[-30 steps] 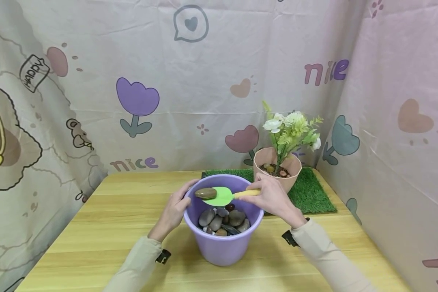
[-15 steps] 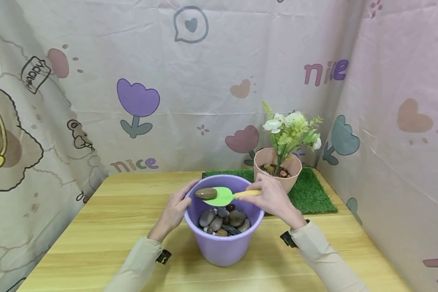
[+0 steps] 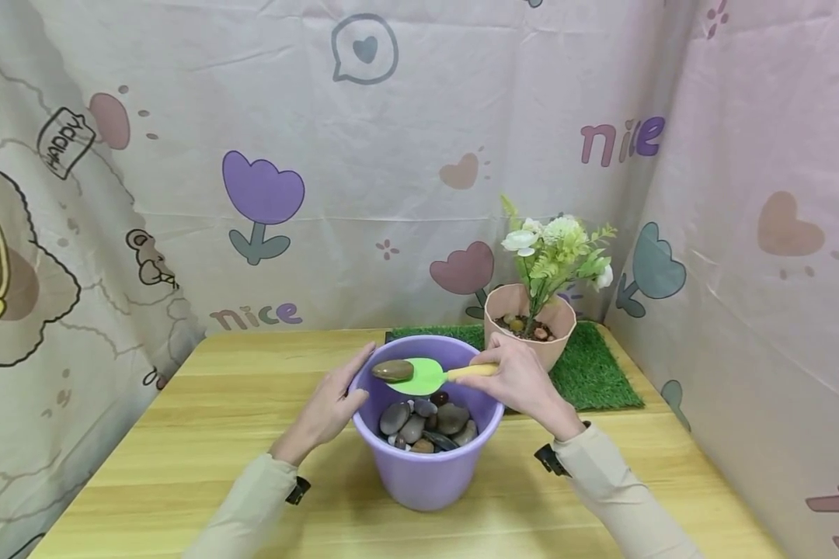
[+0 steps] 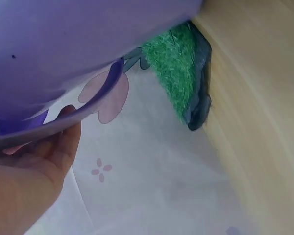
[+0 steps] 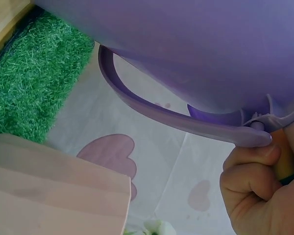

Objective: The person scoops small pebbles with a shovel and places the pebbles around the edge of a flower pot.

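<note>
A purple bucket stands on the table with several smooth stones inside. My left hand is at its left rim, the thumb over the edge and the fingers along the outside; in the left wrist view these fingers lie by the bucket's handle. My right hand grips the yellow handle of a small green garden trowel across the bucket's mouth. On the blade rests one long brown stone, above the other stones. The right wrist view shows curled fingers under the bucket's rim, near the handle's hinge.
Behind the bucket at the right, a pink flowerpot with white flowers stands on a green turf mat. The wooden table runs back to a printed cloth backdrop, with cloth along both sides too.
My left hand has shifted slightly left, and its thumb now sits lower on the rim. The right hand, the trowel and its stone have stayed almost still.
</note>
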Tool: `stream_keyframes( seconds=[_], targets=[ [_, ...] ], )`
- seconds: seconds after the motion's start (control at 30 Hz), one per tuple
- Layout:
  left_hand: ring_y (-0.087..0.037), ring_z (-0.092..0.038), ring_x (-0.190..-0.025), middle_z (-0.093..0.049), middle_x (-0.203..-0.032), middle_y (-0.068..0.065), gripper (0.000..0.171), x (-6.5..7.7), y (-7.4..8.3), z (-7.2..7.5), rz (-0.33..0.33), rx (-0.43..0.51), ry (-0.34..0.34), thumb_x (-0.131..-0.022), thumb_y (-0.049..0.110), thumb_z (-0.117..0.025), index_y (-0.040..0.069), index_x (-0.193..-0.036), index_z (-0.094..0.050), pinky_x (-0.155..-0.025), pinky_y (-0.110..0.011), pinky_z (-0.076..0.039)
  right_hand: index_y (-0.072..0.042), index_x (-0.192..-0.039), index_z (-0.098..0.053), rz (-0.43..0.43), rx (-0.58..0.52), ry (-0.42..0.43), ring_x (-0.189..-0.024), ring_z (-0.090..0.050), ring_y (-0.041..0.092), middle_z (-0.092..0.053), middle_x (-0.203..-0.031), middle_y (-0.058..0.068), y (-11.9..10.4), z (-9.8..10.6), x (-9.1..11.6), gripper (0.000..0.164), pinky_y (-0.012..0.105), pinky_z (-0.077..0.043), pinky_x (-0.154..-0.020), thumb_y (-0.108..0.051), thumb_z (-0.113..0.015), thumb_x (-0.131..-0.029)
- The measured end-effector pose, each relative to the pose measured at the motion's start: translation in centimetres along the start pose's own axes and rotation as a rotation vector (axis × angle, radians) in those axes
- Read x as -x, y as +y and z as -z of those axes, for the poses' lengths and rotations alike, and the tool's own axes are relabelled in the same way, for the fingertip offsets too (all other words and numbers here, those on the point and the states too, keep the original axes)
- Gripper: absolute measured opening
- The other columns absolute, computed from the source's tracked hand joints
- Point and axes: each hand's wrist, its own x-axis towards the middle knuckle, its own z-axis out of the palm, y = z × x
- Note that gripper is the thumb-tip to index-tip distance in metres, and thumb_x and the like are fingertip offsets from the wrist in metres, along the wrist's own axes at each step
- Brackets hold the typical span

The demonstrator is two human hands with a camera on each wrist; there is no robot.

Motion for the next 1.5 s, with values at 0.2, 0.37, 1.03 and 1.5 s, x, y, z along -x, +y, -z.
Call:
stream_keyframes(
  seconds=[0.2,0.37,1.03,1.5],
  targets=[
    [-0.032,-0.031,-0.146,-0.03,-0.16,-0.011,0.078,0.0,0.3,0.7,-0.068,-0.124,-0.084,-0.081,0.01,-0.052,0.011,-0.155,-0.028,-0.119,-0.052,-0.027,-0.026,-0.08,-0.081,-0.008,-0.009,-0.003,-0.061,-0.036,0.006,-0.038,-0.068,-0.009,0.1,-0.1,0.0,0.031,0.02,-0.036,-0.053,-0.054,-0.083,-0.067],
    [-0.029,-0.032,-0.146,-0.03,-0.16,-0.008,0.08,-0.3,0.6,1.0,-0.12,-0.186,-0.117,-0.079,0.008,-0.049,0.013,-0.156,-0.027,-0.118,-0.051,-0.03,-0.024,-0.08,-0.081,0.003,-0.028,0.012,-0.061,-0.036,0.007,-0.039,-0.068,-0.007,0.4,-0.1,0.1,0.026,0.02,-0.037,-0.053,-0.047,-0.085,-0.068],
    [-0.028,-0.029,-0.147,-0.027,-0.162,-0.006,0.083,0.0,0.5,0.1,-0.114,-0.124,-0.058,-0.082,0.005,-0.045,0.016,-0.159,-0.015,-0.12,-0.052,-0.027,-0.031,-0.083,-0.081,-0.04,-0.067,-0.005,-0.06,-0.04,0.006,-0.044,-0.068,-0.011,0.9,2.1,1.0,0.026,0.022,-0.038,-0.052,-0.054,-0.081,-0.07],
    [-0.032,-0.031,-0.146,-0.031,-0.16,-0.008,0.072,-0.1,0.7,0.0,-0.094,-0.133,-0.054,-0.083,0.004,-0.043,0.009,-0.154,-0.031,-0.118,-0.053,-0.028,-0.038,-0.072,-0.073,-0.112,-0.09,-0.053,-0.06,-0.051,0.007,-0.065,-0.068,-0.023,2.3,4.9,1.8,0.012,0.021,-0.043,-0.051,-0.048,-0.079,-0.076]
  ],
)
